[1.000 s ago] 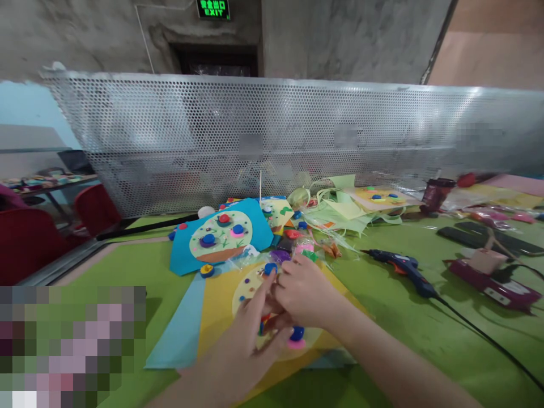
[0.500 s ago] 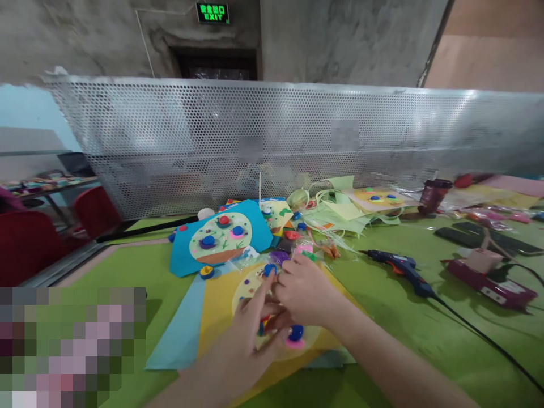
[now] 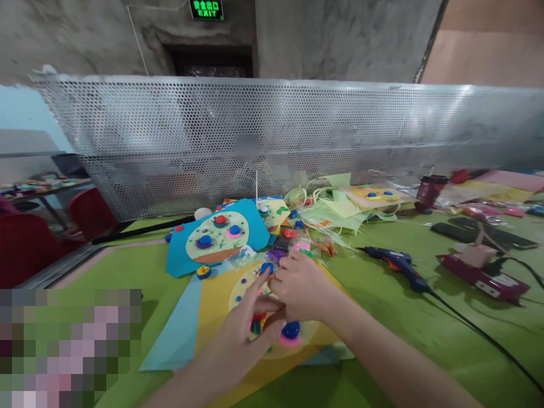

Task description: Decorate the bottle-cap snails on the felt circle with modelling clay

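On the yellow sheet (image 3: pixel 215 334) lies a pale round paper (image 3: pixel 308 334) bearing small colourful clay pieces. My left hand (image 3: pixel 244 328) rests over that paper, its fingers spread and the index fingertip touching a blue cap-like piece (image 3: pixel 267 267) near the top. My right hand (image 3: pixel 304 286) is closed in a pinch beside the left fingers; whatever it grips is hidden. Close below the right hand sits a larger blue dome (image 3: pixel 291 329) on a pink base. A small red, yellow and blue piece (image 3: pixel 256 326) shows partly beneath the left hand.
A blue card (image 3: pixel 258 218) with a decorated circle lies behind the yellow sheet. To the right are a glue gun (image 3: pixel 395 263) with its cord, a maroon power strip (image 3: pixel 484 277) and a dark cup (image 3: pixel 431 190). A perforated metal screen (image 3: pixel 297 130) stands behind.
The camera view has shifted slightly, so everything sits a little further left. Both hands keep nearly the same pose over the round paper, the left index still on the blue piece.
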